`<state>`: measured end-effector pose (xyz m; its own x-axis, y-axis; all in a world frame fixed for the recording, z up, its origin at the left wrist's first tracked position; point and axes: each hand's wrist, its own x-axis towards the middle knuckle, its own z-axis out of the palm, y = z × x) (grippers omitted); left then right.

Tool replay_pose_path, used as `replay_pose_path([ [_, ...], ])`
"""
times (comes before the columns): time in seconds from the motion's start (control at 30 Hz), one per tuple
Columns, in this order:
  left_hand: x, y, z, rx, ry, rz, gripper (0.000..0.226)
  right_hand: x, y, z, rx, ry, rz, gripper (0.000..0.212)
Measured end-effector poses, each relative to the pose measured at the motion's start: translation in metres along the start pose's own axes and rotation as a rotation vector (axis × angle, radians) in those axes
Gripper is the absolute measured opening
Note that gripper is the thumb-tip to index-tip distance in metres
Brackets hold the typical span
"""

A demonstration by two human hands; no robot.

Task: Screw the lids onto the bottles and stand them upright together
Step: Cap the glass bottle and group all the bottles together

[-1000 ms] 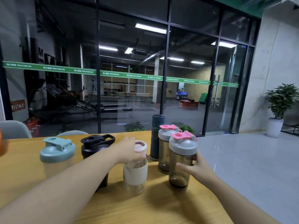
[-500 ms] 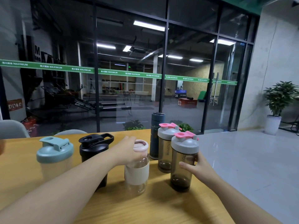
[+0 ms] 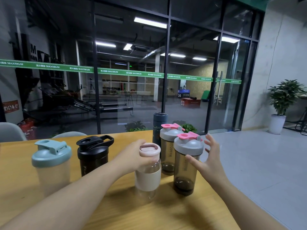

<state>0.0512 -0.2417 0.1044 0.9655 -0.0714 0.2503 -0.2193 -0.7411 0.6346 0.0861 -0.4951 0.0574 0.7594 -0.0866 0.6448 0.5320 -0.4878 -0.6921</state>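
Several lidded bottles stand upright on the wooden table [image 3: 116, 211]. My left hand [image 3: 136, 156] grips the neck of a clear glass bottle [image 3: 147, 176] with a pale pink lid and a cream sleeve. My right hand [image 3: 207, 161] is spread open just right of the near smoky shaker [image 3: 186, 165] with a grey lid and pink flap; its thumb is at the shaker's side. A second smoky shaker [image 3: 167, 150] stands right behind, and a dark blue flask [image 3: 159, 127] behind that. Further left stand a black bottle [image 3: 93, 155] and a teal-lidded frosted shaker [image 3: 51, 165].
The table's right edge runs close to the near shaker, with grey floor beyond. Two grey chair backs [image 3: 11, 131] rise behind the far left edge. A glass wall stands behind the table and a potted plant [image 3: 282, 103] at the far right.
My right hand has let go of the near smoky shaker and its fingers have spread open. My left hand still grips the pink-lidded bottle. The view has tilted slightly.
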Motion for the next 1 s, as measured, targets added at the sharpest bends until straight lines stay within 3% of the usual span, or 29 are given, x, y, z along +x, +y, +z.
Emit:
replay_pose_path([
  [0.1, 0.001, -0.002, 0.008, -0.149, 0.014, -0.043, 0.105, 0.006, -0.008, 0.001, -0.127, 0.075, -0.218, 0.078],
  [0.2, -0.002, -0.006, 0.014, -0.262, 0.015, -0.058, 0.108, 0.011, -0.023, 0.005, -0.173, 0.101, -0.293, 0.057],
  [0.43, -0.007, -0.014, 0.024, -0.377, 0.048, 0.001, 0.067, 0.04, -0.057, 0.014, -0.305, 0.029, -0.357, 0.018],
  [0.73, 0.008, -0.016, 0.028, -0.384, 0.093, -0.022, 0.062, 0.094, -0.086, 0.03, -0.538, -0.368, -0.064, 0.039],
  [1.0, 0.024, -0.025, 0.029, -0.385, 0.12, -0.053, 0.066, 0.115, -0.083, 0.048, -0.552, -0.498, 0.029, 0.032],
])
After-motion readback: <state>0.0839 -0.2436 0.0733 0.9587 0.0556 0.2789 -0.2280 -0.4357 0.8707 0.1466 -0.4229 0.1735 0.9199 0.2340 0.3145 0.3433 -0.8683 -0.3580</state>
